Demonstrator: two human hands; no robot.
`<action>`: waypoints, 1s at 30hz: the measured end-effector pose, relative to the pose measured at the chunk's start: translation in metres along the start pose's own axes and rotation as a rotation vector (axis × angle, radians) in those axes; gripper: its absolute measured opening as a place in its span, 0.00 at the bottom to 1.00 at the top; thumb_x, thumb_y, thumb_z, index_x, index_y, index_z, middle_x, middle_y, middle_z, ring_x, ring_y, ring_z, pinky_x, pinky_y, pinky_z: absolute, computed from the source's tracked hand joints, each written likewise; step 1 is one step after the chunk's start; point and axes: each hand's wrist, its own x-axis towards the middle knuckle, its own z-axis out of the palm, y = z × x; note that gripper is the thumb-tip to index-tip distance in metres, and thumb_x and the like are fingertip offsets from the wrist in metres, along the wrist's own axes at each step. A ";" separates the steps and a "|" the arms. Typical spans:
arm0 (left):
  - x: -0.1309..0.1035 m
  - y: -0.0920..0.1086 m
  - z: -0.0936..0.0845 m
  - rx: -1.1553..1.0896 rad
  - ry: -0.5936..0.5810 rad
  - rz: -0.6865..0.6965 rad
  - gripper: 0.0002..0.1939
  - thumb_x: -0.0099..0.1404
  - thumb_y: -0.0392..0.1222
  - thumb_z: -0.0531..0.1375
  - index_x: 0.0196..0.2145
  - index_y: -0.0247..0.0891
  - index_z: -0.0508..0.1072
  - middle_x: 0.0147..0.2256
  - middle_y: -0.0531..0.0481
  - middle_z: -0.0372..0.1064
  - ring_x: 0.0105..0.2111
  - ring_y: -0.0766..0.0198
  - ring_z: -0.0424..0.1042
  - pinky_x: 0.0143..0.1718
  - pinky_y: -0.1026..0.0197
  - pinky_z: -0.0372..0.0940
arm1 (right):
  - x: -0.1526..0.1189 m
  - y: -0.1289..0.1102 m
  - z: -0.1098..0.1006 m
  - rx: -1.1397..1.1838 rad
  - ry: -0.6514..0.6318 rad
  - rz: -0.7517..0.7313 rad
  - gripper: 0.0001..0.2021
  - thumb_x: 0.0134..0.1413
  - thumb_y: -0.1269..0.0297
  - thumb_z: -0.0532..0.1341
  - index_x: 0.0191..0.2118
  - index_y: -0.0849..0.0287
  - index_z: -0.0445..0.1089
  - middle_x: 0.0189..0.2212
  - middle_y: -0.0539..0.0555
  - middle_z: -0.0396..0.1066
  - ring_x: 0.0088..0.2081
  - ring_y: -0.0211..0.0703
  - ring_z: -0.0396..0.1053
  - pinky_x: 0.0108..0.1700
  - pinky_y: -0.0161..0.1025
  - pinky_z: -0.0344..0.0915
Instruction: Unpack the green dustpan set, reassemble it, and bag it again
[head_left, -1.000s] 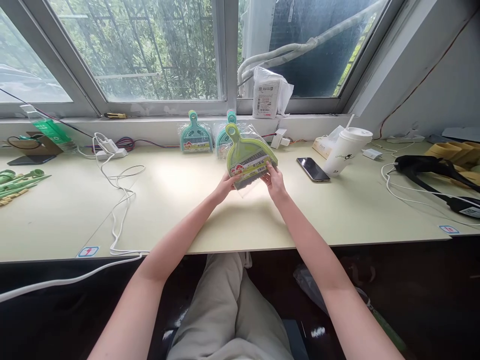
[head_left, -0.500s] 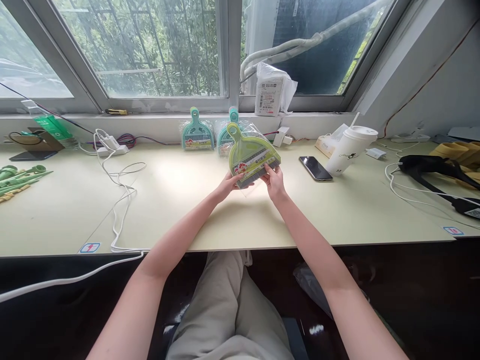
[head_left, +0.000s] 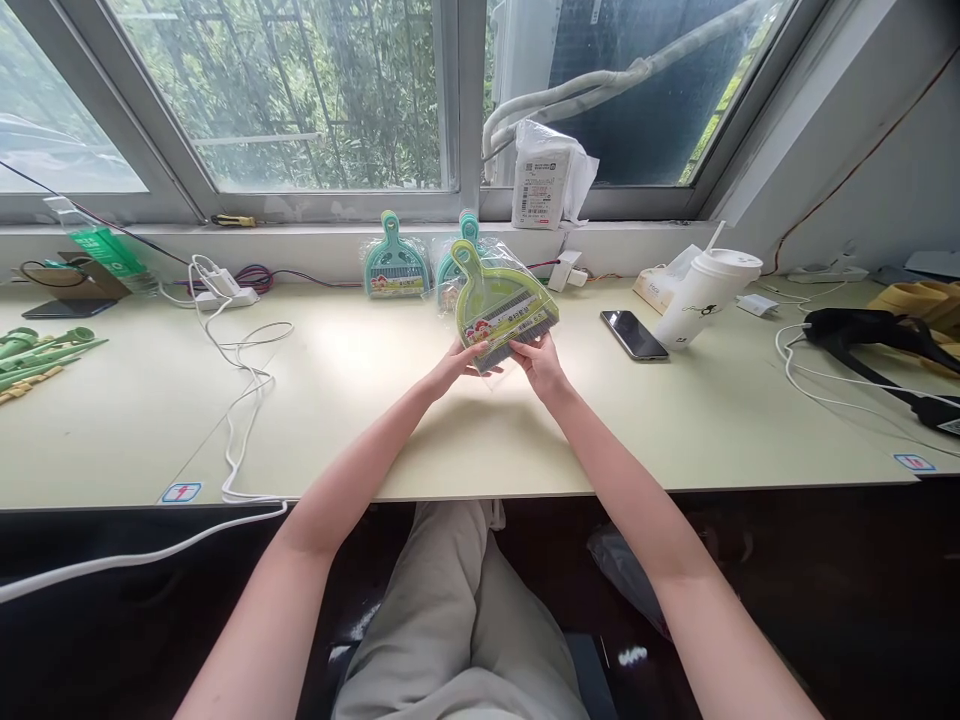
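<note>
Together, both hands point(head_left: 501, 368) hold the wrapped green dustpan point(head_left: 499, 300).

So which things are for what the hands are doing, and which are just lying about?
In use: green dustpan set, held by left hand and right hand; probably teal dustpan sets behind.
Seemingly lying about: smartphone, lidded cup, bottle, tissue box.

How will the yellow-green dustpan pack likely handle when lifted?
The yellow-green dustpan pack should stay stiff and feel fairly light, since its moulded plastic looks thin yet rigid. Its glossy clear wrap may be slippery, with loose edges likely to flop.
</note>
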 end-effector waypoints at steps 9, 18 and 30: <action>0.004 -0.003 -0.001 -0.067 0.055 -0.003 0.32 0.61 0.56 0.60 0.59 0.39 0.61 0.50 0.38 0.73 0.33 0.55 0.79 0.45 0.46 0.71 | -0.001 -0.011 -0.003 -0.022 -0.140 0.028 0.26 0.39 0.73 0.68 0.47 0.49 0.63 0.41 0.47 0.75 0.47 0.44 0.73 0.56 0.53 0.70; 0.006 -0.005 -0.002 -0.113 0.070 0.017 0.29 0.62 0.51 0.59 0.58 0.38 0.62 0.52 0.38 0.71 0.33 0.53 0.79 0.46 0.42 0.70 | -0.008 -0.018 0.002 -0.045 -0.181 0.007 0.28 0.39 0.72 0.69 0.48 0.47 0.63 0.45 0.47 0.74 0.51 0.43 0.71 0.57 0.49 0.70; 0.006 -0.010 0.004 -0.043 0.039 -0.033 0.33 0.62 0.59 0.58 0.60 0.41 0.59 0.49 0.39 0.74 0.32 0.56 0.79 0.43 0.48 0.71 | 0.005 -0.001 -0.006 -0.036 0.038 0.040 0.18 0.42 0.68 0.67 0.41 0.52 0.64 0.37 0.46 0.75 0.36 0.40 0.76 0.48 0.48 0.76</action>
